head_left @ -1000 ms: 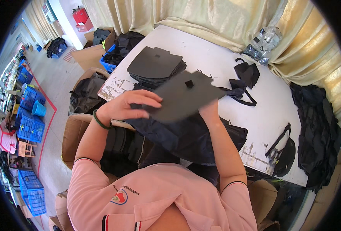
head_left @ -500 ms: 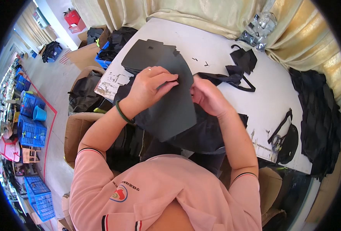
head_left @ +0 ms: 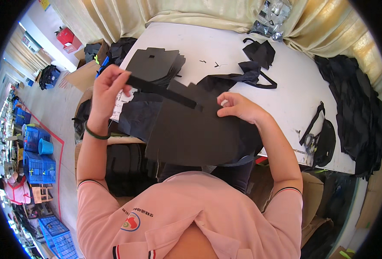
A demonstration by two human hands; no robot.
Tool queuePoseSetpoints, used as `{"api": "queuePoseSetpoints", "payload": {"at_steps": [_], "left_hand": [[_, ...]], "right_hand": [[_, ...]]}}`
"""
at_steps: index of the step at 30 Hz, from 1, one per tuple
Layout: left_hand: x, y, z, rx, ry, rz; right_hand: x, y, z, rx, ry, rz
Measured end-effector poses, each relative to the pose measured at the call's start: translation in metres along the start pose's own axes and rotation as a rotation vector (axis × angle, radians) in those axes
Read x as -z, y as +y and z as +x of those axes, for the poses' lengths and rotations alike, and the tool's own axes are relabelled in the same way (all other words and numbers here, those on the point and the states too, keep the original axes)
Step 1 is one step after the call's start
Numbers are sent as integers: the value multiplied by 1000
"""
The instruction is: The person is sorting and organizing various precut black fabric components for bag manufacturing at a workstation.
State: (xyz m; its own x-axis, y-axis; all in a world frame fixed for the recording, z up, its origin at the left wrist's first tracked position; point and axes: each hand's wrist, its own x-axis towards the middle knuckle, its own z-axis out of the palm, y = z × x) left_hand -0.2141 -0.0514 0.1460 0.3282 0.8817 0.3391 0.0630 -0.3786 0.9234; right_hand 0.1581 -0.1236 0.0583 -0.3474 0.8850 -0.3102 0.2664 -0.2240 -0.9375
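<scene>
My left hand (head_left: 111, 86) is closed on one end of a black strap (head_left: 163, 91), held out to the upper left. The strap runs down to the right to a small slot in a stiff dark sheet (head_left: 191, 134) with a stepped top edge. This sheet lies tilted above my lap. At its upper right edge my right hand (head_left: 242, 108) pinches it, thumb and fingers close to the slot. Beyond, on the white table, a stack of similar dark sheets (head_left: 154, 64) sits at the left. Dark fabric (head_left: 141, 118) lies partly under the held sheet.
On the white table (head_left: 208, 43) lie a black strapped fabric piece (head_left: 260, 54) and a black pouch (head_left: 327, 142). Black pieces (head_left: 355, 112) hang at the right edge. Clear plastic packets (head_left: 273, 19) are by the curtain. A cardboard box of black pieces (head_left: 126, 164) stands below left.
My left hand has moved left and up, drawing the strap out in a straight line. The sheet has turned from edge-up to facing me. My right hand has come onto the sheet's edge.
</scene>
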Motion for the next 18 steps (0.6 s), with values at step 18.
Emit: {"api": "queuePoseSetpoints", "payload": {"at_steps": [18], "left_hand": [[-37,-81,11,-74,-442,492]], "right_hand": [[-2,37,-50,-82,345,-725]]}}
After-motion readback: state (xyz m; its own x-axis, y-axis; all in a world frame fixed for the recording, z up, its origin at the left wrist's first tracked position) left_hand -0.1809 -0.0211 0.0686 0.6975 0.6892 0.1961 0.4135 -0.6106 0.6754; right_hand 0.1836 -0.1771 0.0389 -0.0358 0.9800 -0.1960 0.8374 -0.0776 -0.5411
